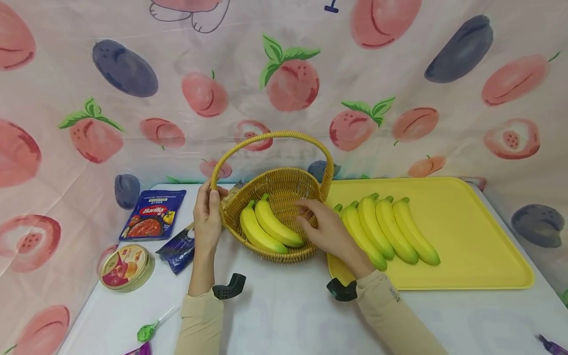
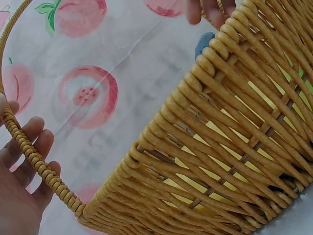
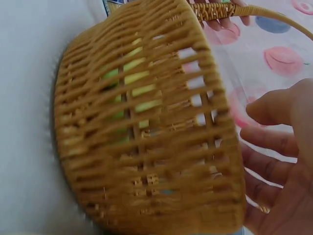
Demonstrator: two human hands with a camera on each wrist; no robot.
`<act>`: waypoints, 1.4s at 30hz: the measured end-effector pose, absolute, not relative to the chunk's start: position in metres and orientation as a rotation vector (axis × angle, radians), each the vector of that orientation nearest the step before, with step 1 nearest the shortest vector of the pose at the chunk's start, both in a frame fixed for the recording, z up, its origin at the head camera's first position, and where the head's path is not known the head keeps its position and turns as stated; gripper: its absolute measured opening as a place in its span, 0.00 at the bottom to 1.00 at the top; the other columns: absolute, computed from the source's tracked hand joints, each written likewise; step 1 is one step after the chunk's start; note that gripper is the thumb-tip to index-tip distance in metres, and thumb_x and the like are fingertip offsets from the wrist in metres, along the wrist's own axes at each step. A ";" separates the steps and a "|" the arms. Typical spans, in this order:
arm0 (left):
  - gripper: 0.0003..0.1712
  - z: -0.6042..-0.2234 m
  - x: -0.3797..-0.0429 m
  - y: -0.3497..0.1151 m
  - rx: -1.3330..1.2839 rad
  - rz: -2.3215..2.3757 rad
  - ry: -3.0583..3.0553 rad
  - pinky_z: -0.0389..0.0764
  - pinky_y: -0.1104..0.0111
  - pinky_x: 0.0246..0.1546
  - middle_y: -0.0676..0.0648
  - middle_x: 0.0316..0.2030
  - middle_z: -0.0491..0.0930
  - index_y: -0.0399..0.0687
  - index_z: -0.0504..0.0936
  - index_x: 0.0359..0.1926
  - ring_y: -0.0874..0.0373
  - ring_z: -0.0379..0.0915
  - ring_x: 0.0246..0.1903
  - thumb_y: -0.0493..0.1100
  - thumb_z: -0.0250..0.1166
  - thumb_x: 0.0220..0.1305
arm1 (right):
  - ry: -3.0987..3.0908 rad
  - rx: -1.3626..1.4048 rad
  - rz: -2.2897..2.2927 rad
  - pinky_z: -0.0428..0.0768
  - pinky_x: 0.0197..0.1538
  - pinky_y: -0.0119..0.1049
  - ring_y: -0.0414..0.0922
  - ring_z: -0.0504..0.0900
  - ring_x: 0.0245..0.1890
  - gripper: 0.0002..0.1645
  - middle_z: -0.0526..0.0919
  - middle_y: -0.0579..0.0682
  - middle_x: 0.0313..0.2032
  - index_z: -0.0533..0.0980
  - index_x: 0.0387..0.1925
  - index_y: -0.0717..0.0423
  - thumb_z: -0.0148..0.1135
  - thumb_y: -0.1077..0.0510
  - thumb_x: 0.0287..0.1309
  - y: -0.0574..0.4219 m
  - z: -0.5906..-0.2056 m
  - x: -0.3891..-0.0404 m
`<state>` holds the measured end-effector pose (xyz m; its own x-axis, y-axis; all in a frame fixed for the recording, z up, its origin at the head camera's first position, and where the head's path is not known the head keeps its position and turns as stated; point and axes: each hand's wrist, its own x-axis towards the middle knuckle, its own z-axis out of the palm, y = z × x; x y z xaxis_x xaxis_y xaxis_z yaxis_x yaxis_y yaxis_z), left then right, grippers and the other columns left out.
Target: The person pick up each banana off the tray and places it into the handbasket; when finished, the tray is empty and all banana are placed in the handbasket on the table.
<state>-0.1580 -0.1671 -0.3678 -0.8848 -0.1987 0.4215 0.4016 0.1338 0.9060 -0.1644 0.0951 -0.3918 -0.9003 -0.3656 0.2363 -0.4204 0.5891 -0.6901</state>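
A yellow wicker basket [image 1: 288, 185] with a tall arched handle [image 1: 284, 134] stands on the table, two bananas [image 1: 278, 228] lying inside. My left hand [image 1: 207, 214] holds the handle low on its left side; in the left wrist view its fingers [image 2: 43, 144] pass behind the wicker-wrapped strip. Over the basket's right side is my right hand [image 1: 328, 229], fingers loosely bent and nothing held. The right wrist view shows that hand [image 3: 279, 156] close by the rim; whether it touches cannot be told. Several bananas [image 1: 401, 231] lie side by side on a yellow tray [image 1: 479, 236].
Left of the basket lie a blue Barilla pouch [image 1: 153, 215], a dark blue packet [image 1: 177, 251] and a round tin [image 1: 125, 266]. A green lollipop [image 1: 146, 332] is near the front left, a purple-wrapped item [image 1: 552, 345] at front right. A fruit-print cloth [image 1: 239, 59] hangs behind.
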 end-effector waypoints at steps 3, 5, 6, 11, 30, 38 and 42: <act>0.22 -0.368 -0.158 -0.168 -0.194 -1.801 -1.970 0.68 0.72 0.47 0.32 0.43 0.72 0.33 0.64 0.64 0.54 0.69 0.45 0.39 0.42 0.74 | -2.714 0.674 1.243 0.77 0.43 0.34 0.36 0.75 0.40 0.20 0.77 0.41 0.42 0.72 0.58 0.43 0.55 0.54 0.65 0.102 -0.391 -0.160; 0.22 -0.368 -0.158 -0.168 -0.196 -1.801 -1.969 0.68 0.75 0.47 0.33 0.43 0.72 0.34 0.64 0.64 0.54 0.69 0.45 0.39 0.42 0.74 | -2.703 0.677 1.243 0.76 0.43 0.35 0.36 0.75 0.40 0.19 0.77 0.41 0.43 0.71 0.58 0.43 0.55 0.53 0.65 0.107 -0.390 -0.157; 0.22 -0.368 -0.158 -0.168 -0.195 -1.800 -1.969 0.68 0.75 0.47 0.33 0.43 0.72 0.34 0.64 0.64 0.54 0.69 0.45 0.39 0.42 0.74 | -2.699 0.676 1.242 0.77 0.43 0.35 0.36 0.75 0.40 0.19 0.77 0.41 0.43 0.71 0.58 0.44 0.55 0.53 0.65 0.110 -0.390 -0.155; 0.21 -0.367 -0.157 -0.168 -0.193 -1.809 -1.970 0.67 0.71 0.46 0.32 0.43 0.71 0.35 0.64 0.64 0.54 0.68 0.45 0.38 0.42 0.74 | -2.661 0.691 1.219 0.78 0.43 0.38 0.37 0.75 0.41 0.18 0.78 0.43 0.43 0.72 0.57 0.46 0.55 0.54 0.65 0.124 -0.389 -0.151; 0.21 -0.368 -0.157 -0.166 -0.204 -1.806 -1.965 0.66 0.68 0.45 0.31 0.43 0.71 0.35 0.64 0.63 0.54 0.67 0.45 0.37 0.41 0.74 | -2.609 0.503 1.043 0.78 0.40 0.41 0.44 0.77 0.41 0.19 0.80 0.51 0.42 0.72 0.56 0.58 0.56 0.58 0.64 0.205 -0.397 -0.153; 0.21 -0.368 -0.158 -0.166 -0.203 -1.776 -1.974 0.65 0.67 0.42 0.31 0.42 0.71 0.34 0.64 0.64 0.60 0.68 0.42 0.38 0.42 0.74 | -2.612 0.365 1.030 0.73 0.40 0.26 0.46 0.75 0.42 0.21 0.79 0.55 0.43 0.70 0.57 0.60 0.55 0.58 0.65 0.242 -0.400 -0.154; 0.22 -0.369 -0.158 -0.166 -0.193 -1.788 -1.970 0.66 0.67 0.42 0.31 0.43 0.71 0.34 0.64 0.64 0.60 0.69 0.42 0.38 0.42 0.74 | -2.655 0.277 1.040 0.71 0.42 0.25 0.49 0.75 0.44 0.22 0.78 0.58 0.45 0.70 0.58 0.60 0.54 0.55 0.66 0.256 -0.399 -0.153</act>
